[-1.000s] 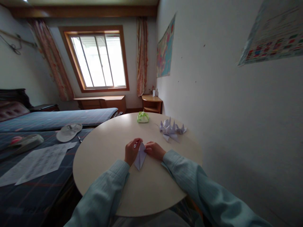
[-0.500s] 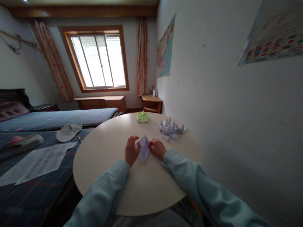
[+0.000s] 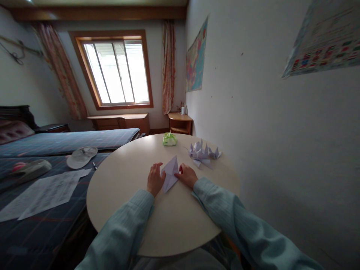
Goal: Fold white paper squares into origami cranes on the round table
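A kite-shaped sheet of folded white paper [image 3: 170, 173] is in front of me, tilted with its upper point to the right. On its left side is my left hand [image 3: 155, 180], fingers apart and curved, the thumb at the paper's edge. My right hand [image 3: 187, 175] pinches the right edge between thumb and bent forefinger; the other fingers are curled. Beyond it, to the right, several folded paper cranes [image 3: 203, 152] sit in a cluster.
The round cream table [image 3: 120, 195] carries a green and white tissue pack [image 3: 169, 140] at its far side. A wall stands close on the right. To the left, a bed [image 3: 67, 198] holds printed sheets [image 3: 50, 193], a pale cap [image 3: 82, 157] and a pen [image 3: 95, 165].
The folded paper has turned clockwise, its upper point swinging right and its lower point left. My left hand has shifted slightly left; my right thumb now lies further onto the paper.
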The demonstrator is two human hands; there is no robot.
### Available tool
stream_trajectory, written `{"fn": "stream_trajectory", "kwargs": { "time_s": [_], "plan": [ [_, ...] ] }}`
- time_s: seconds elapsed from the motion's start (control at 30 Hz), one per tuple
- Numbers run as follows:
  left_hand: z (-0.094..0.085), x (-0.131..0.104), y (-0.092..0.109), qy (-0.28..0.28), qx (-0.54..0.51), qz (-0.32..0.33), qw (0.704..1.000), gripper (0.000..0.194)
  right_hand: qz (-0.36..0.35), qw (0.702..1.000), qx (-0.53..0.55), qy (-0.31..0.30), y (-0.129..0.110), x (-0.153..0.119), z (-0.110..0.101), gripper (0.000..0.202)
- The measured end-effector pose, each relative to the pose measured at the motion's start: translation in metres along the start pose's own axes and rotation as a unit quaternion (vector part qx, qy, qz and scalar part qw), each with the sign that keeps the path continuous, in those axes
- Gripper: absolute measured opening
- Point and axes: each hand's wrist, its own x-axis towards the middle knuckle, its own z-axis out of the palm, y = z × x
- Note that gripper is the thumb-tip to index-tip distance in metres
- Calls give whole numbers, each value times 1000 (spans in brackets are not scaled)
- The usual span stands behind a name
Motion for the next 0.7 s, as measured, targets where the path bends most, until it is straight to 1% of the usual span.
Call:
{"fn": "stream_trajectory", "kwargs": {
  "time_s": [0.07, 0.1, 0.2, 0.27, 0.37, 0.4, 0.47, 0.6, 0.7],
  "plan": [
    [0, 1, -3, -2, 6, -40, 999, 24, 4, 1000, 8, 14, 0, 0, 0, 26],
    [0, 1, -4, -6, 9, -60, 998, 24, -9, 1000, 13, 18, 0, 0, 0, 24],
    [-2, 3, -4, -27, 19, -106, 994, 23, -86, 995, 41, 15, -2, -1, 0, 11],
    [-3, 2, -3, -65, 31, -138, 988, 24, -133, 989, 59, 7, -3, -2, 1, 6],
    [-6, 1, 0, -155, 48, -175, 971, 30, -154, 986, 63, -9, -3, -1, 2, 8],
    [-6, 0, 2, -178, 50, -178, 966, 32, -151, 987, 60, -13, -2, -1, 2, 9],
    [-8, -1, 5, -203, 47, -172, 963, 33, -144, 988, 56, -20, -2, -1, 3, 11],
    [-8, -1, 10, -210, 22, -153, 965, 32, -135, 989, 50, -21, -1, -1, 1, 13],
    [-7, -2, 10, -202, 9, -144, 969, 35, -138, 989, 55, -20, -2, -1, 0, 13]
  ]
}}
